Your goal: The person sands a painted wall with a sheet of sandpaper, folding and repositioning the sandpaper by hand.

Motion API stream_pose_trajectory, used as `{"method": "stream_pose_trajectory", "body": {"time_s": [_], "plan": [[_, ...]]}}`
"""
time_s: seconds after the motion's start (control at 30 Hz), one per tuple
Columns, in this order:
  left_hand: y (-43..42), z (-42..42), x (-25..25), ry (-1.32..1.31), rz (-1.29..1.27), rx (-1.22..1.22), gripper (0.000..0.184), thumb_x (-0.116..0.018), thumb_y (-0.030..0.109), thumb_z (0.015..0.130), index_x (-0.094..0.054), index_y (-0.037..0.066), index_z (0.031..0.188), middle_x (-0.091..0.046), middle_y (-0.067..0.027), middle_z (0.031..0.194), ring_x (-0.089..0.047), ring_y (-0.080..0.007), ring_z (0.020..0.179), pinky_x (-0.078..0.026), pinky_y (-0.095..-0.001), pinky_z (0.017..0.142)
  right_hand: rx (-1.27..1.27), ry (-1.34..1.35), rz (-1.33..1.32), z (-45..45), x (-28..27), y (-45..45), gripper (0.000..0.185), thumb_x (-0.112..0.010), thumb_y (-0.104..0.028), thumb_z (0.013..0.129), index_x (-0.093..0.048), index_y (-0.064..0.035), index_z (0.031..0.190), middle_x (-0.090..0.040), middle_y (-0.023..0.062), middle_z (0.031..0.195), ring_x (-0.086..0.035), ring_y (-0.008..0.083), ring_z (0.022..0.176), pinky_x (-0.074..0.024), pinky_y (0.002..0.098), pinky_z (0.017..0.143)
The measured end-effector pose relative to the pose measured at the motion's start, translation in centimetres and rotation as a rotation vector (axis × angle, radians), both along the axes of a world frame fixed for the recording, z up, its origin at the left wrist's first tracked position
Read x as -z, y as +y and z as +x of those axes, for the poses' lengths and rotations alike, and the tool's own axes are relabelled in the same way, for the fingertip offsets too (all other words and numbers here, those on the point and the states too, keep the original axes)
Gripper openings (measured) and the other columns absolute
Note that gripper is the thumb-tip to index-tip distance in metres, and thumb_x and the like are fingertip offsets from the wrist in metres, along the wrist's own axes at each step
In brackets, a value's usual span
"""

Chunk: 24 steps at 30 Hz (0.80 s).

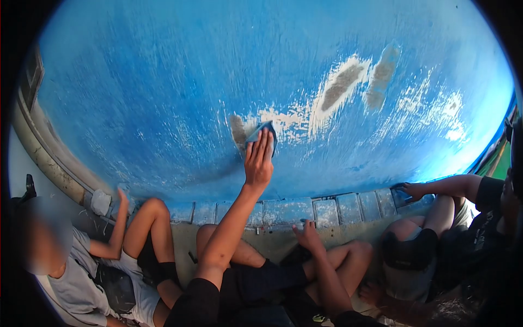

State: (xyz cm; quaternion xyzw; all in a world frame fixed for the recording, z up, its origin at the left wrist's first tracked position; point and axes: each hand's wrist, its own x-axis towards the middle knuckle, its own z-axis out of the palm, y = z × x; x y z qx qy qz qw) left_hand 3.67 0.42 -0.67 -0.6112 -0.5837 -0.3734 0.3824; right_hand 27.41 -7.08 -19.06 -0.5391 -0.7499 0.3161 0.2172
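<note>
My left hand [259, 163] is raised against the blue painted wall [180, 82], fingers together and flat over a folded sheet of sandpaper [269, 127]. The sheet's blue-grey edges show beyond my fingertips. Just left of it is a grey bare patch [238, 131], and white scraped paint [286, 117] spreads to the right. Low down, near the wall's foot and above my bent leg, my right hand [308, 235] has its fingers curled. A small dark bit shows at its fingertips, too small to name.
Two larger grey patches [342, 84] mark the wall at upper right. A row of blue-stained blocks [286, 212] runs along its base. One person [81, 272] sits at left with a hand near the wall; another [468, 245] sits at right, a hand on the blocks.
</note>
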Motion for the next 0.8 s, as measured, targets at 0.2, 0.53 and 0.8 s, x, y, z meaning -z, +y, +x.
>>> {"method": "stream_pose_trajectory", "body": {"time_s": [0.2, 0.53, 0.8], "plan": [[0.2, -1.0, 2.4, -0.013, -0.007, 0.04, 0.051, -0.045, -0.004, 0.09, -0.043, 0.005, 0.14, -0.044, -0.0102, 0.144, -0.04, -0.0246, 0.134, -0.032, -0.044, 0.107, 0.032, 0.049, -0.034, -0.2, 0.3, -0.5, 0.056, -0.059, -0.044, 0.088, -0.047, 0.0003, 0.119, -0.05, 0.0305, 0.115, -0.053, 0.0493, 0.103, -0.045, 0.055, 0.083], [0.7, -0.8, -8.1, -0.041, 0.033, -0.092, 0.058, -0.047, 0.021, 0.092, -0.031, -0.004, 0.143, -0.027, -0.0199, 0.151, -0.024, -0.0342, 0.14, -0.017, -0.0473, 0.114, -0.017, 0.085, -0.138, -0.5, -0.5, 0.6, 0.061, -0.052, -0.049, 0.091, -0.044, 0.0016, 0.124, -0.049, 0.033, 0.117, -0.051, 0.0504, 0.107, -0.0432, 0.0539, 0.089], [0.4, -0.8, 0.3, -0.055, -0.137, -0.157, 0.062, -0.043, 0.035, 0.096, -0.032, -0.002, 0.143, -0.026, -0.0187, 0.152, -0.021, -0.0328, 0.142, -0.013, -0.0475, 0.115, -0.063, 0.068, -0.161, -0.4, 1.6, 0.1, 0.064, -0.048, -0.051, 0.092, -0.042, 0.0042, 0.125, -0.048, 0.0362, 0.118, -0.048, 0.0526, 0.11, -0.0415, 0.0537, 0.092]]}}
